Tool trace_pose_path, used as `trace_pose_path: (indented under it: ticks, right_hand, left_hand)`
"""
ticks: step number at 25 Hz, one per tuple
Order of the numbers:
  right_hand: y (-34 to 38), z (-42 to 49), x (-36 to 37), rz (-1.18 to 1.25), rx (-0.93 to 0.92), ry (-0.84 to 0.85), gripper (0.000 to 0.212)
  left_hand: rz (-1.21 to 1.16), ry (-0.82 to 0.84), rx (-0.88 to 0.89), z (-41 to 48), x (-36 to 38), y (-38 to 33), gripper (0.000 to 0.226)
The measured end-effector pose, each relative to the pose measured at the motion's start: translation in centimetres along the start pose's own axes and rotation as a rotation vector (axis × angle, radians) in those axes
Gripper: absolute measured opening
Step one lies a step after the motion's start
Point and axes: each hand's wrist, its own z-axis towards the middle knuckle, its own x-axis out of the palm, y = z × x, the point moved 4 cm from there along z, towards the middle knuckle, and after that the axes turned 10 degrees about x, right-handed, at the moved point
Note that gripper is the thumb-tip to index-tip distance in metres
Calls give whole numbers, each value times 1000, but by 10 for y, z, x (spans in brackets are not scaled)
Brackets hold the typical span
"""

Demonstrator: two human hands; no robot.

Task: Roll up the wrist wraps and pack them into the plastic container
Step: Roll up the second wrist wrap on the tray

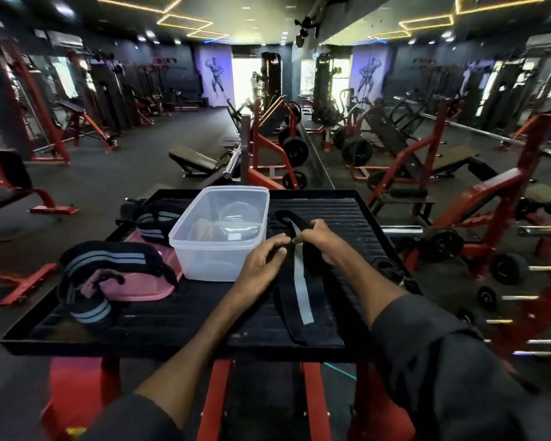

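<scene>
Three wrist wraps, one plastic container point(218, 230), one black counter point(172, 326).

Flat wrap point(299, 297): black with a grey stripe, lying on the counter just right of the container. Its long axis runs from 12 o'clock to 6 o'clock, and its near end points at the person.

Left grip point(261, 262): fingers curled, thumb and fingertips pinching the flat wrap's left edge near its far end.

Right grip point(322, 240): fingers curled round the far end, where a narrow loop stands up.

Key relation: both grips sit together at the 12 o'clock end, so nearly the whole strip trails from them toward 6 o'clock. A roll begun here would likely travel down that axis toward the person.

Container: lidless, at about 10 o'clock from the left grip, which is the nearer one. Its contents are too indistinct to tell.

Near wrap point(115, 265) and far wrap point(158, 218): loosely bundled at 9 o'clock of the container, partly over a pink lid point(140, 289).
</scene>
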Motion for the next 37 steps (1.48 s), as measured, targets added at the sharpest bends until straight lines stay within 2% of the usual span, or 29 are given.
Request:
trace_pose_path:
  ticks: [3,5,6,10,13,16,18,23,28,33,37]
  right_hand:
    - [-3,6,11,229,19,56,52]
    - [-3,0,10,470,76,73,20]
    - [-4,-7,8,585,114,110,12]
    - [3,-27,-12,810,106,163,14]
    - [26,-45,-36,849,-6,60,14]
    - [50,-65,-52,807,-118,-25,11]
    - [64,-82,-61,777,-194,-67,12]
    - [96,-132,-82,726,-359,-87,14]
    - [97,-165,-79,708,-377,-59,12]
    - [73,-162,-69,673,-363,0,16]
    - [31,-139,-49,666,-322,46,29]
  left_hand:
    - [-48,38,-35,-1,-3,1,31]
    - [-121,35,-66,2,-2,-2,33]
    - [-178,25,-91,3,-1,-5,34]
    - [-443,-24,-226,8,8,-8,44]
    - [-502,21,-280,11,15,-6,52]
    - [-492,195,-292,10,20,-12,33]
    - [-448,296,-236,7,18,-32,29]
    - [-561,341,-82,1,-11,-99,29]
    - [-654,497,-45,-16,-32,-126,27]
    - [-777,581,-93,-33,-34,-128,18]
    - [-528,785,-158,-39,-27,-94,17]
